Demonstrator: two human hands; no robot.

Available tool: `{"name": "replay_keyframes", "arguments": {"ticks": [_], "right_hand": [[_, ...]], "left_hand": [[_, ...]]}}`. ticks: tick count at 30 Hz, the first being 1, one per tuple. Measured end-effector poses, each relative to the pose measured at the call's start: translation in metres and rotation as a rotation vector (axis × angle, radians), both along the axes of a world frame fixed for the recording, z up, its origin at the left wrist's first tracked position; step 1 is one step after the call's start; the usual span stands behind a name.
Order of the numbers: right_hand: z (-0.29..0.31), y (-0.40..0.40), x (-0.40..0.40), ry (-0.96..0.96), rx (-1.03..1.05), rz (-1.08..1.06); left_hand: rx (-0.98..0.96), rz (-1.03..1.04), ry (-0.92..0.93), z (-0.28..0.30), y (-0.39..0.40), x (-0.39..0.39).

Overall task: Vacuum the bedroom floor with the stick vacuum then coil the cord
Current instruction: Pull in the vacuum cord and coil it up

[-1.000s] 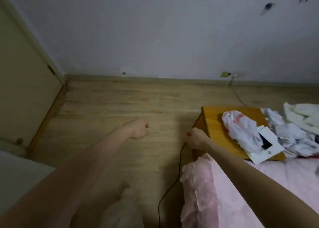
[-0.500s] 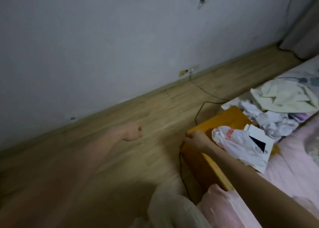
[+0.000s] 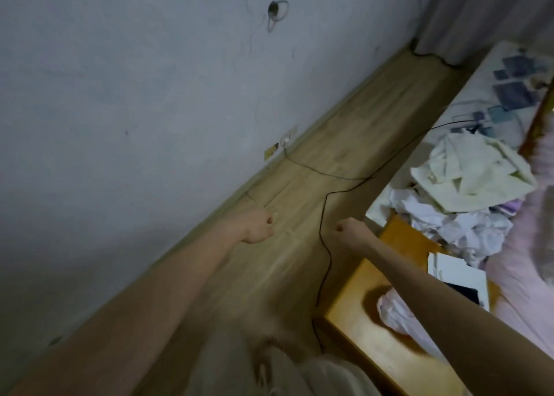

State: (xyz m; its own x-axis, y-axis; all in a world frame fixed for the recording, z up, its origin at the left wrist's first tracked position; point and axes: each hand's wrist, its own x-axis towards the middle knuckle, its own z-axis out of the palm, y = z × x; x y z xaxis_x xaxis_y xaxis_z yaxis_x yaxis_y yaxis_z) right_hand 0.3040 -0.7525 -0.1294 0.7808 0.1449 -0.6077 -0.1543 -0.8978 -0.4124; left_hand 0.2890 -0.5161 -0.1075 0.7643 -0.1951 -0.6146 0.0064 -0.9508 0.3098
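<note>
Both arms reach forward from the bottom of the frame over a light wooden floor (image 3: pixel 353 144) that runs diagonally from lower left to upper right along a grey wall (image 3: pixel 135 81). The left hand (image 3: pixel 257 226), just left of centre, is clenched into a fist; whether anything thin runs through it cannot be told. The right hand (image 3: pixel 350 233), at centre, is also curled tight, and the pictures do not show whether it pinches the cord or holds nothing.

The black cord (image 3: pixel 325 263) hangs between the two hands, closer to the right one. It bends up towards the centre of the frame, then runs to the upper right across the floor onto the bed (image 3: pixel 509 75); downwards it drops beside the orange wooden table (image 3: pixel 353 314) at lower right. The stick vacuum itself cannot be made out.

A thinner wire leads to a small wall socket (image 3: pixel 284 141) low on the wall, above centre. On the table lie a white plastic bag (image 3: pixel 395 308) and a white box (image 3: pixel 458 275). Crumpled pale clothes (image 3: pixel 467 180) are heaped on the bed at right, next to pink bedding (image 3: pixel 527 275)
</note>
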Motion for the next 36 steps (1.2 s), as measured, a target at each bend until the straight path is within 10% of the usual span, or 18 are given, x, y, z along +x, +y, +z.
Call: {"name": "replay_keyframes", "arguments": {"ticks": [13, 36], "right_hand": [[-0.017, -0.026, 0.200, 0.059, -0.122, -0.498], [-0.012, -0.279, 0.554, 0.062, -0.119, -0.913]], "left_hand": [[0.095, -0.446, 0.085, -0.019, -0.010, 0.341], [0.095, -0.887, 0.055, -0.043, -0.358, 0.755]]}}
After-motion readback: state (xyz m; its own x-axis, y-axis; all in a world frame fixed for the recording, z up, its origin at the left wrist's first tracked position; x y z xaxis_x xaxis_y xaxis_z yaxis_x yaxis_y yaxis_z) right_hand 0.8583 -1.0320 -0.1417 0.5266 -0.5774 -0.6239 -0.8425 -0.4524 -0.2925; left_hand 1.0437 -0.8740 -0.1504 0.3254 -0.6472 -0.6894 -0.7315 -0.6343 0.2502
